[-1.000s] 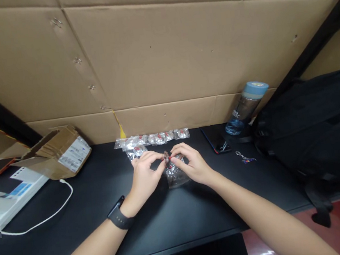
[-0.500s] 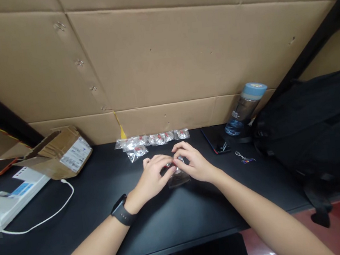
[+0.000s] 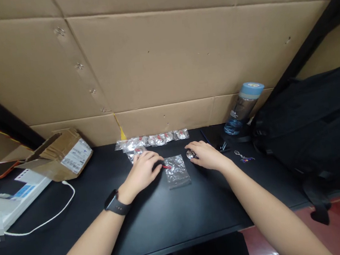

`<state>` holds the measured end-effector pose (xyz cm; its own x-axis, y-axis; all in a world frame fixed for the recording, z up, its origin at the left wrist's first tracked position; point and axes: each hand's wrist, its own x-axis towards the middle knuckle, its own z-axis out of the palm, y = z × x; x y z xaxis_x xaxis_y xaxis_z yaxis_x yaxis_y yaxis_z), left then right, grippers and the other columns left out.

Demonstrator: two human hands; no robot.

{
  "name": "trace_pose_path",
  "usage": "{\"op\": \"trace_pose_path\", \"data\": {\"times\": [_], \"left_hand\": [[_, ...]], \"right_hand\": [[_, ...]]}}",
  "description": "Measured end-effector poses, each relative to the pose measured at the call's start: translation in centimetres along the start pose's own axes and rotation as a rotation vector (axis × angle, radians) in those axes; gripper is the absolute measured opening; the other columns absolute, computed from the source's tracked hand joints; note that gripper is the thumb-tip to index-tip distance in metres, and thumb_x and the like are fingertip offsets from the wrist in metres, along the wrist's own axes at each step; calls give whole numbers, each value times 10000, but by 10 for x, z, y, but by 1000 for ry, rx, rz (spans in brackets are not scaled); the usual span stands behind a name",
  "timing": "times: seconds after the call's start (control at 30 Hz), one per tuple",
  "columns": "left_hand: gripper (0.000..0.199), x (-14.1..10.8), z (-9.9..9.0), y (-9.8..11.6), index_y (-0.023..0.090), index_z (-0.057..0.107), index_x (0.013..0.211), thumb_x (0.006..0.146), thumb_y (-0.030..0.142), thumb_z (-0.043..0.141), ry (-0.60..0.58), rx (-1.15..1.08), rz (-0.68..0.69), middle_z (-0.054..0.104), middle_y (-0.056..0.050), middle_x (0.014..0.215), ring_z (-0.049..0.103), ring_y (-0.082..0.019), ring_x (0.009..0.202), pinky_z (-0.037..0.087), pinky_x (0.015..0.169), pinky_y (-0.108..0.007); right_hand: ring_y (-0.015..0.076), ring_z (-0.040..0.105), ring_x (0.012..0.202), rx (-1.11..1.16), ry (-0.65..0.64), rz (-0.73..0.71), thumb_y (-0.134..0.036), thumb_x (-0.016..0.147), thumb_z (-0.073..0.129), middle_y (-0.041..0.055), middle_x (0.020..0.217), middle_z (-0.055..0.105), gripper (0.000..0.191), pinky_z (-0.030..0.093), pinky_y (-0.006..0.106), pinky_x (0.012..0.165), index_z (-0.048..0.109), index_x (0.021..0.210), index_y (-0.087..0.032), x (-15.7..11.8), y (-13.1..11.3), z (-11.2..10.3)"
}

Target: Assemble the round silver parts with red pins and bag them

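A small clear plastic bag lies flat on the black table between my hands, with a red cord-like piece at its left upper side. Just left of it, my left hand rests low over the table, thumb and fingers apart. My right hand has its fingers curled round a shiny round metal disc, partly hidden by the fingers, to the right of the bag. Behind my left hand, a wrapped disc is partly covered.
Several wrapped silver discs line the cardboard wall. At right are a dark phone, a keychain, a blue-lidded bottle and a black backpack. An opened carton and white cable lie left.
My hands have moved apart, left hand leftward and right hand rightward with the metal disc. The plastic bag, partly covered before, now lies uncovered on the table.
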<state>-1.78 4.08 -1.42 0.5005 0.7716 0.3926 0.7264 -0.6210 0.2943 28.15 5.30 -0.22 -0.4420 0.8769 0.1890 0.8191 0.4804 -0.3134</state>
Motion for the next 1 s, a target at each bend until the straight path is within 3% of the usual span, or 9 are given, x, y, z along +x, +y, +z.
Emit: {"op": "trace_pose_path", "data": {"times": [0.13,0.3,0.47,0.6,0.73,0.87,1.0], "left_hand": [[117,1,12,11,247,705,961,956,305,605,-79,-24,55,711,-51,1038,562,-252,1079,320,950,-406],[154,2,12,21,225,647,932,998,276,517,-36,-56,-3,720,-41,958,592,-229,994,327,908,-387],[121,3,6,25,230,636,888,966,290,564,60,-117,-98,737,-17,945,631,-223,959,331,910,-384],[146,4,4,26,274,700,1051,939,283,606,100,-165,-166,757,-20,980,643,-241,1003,341,942,-406],[141,5,3,26,280,748,948,941,318,613,111,-183,-199,767,-22,963,652,-248,973,350,944,-420],[181,5,1,28,265,733,895,958,353,588,123,-212,-229,764,-27,960,640,-252,982,354,948,-422],[212,4,2,33,246,713,934,980,371,548,89,-358,-251,749,-23,1005,636,-233,983,400,932,-378]], "right_hand": [[268,654,1031,22,-45,-9,-129,808,721,95,1089,703,335,482,362,924,701,1129,-223,6,11,3],[230,661,921,13,-63,28,-142,779,735,76,988,673,265,482,306,833,707,1032,-218,7,8,1],[212,656,913,55,-79,44,-130,732,736,57,1046,620,381,493,303,833,681,1093,-238,3,7,-5],[224,658,967,110,-154,-8,-144,697,749,67,1102,616,428,512,313,874,701,1115,-225,1,11,-9],[264,653,1014,91,-226,-67,-79,606,774,83,1081,660,467,509,338,920,742,1059,-189,1,17,-11],[254,656,957,103,-138,-46,-77,636,795,67,1024,688,421,513,349,855,737,1032,-205,3,13,-14],[198,649,923,375,115,-137,-207,739,833,50,1088,676,427,515,322,803,684,1138,-241,6,-12,-16]]}}
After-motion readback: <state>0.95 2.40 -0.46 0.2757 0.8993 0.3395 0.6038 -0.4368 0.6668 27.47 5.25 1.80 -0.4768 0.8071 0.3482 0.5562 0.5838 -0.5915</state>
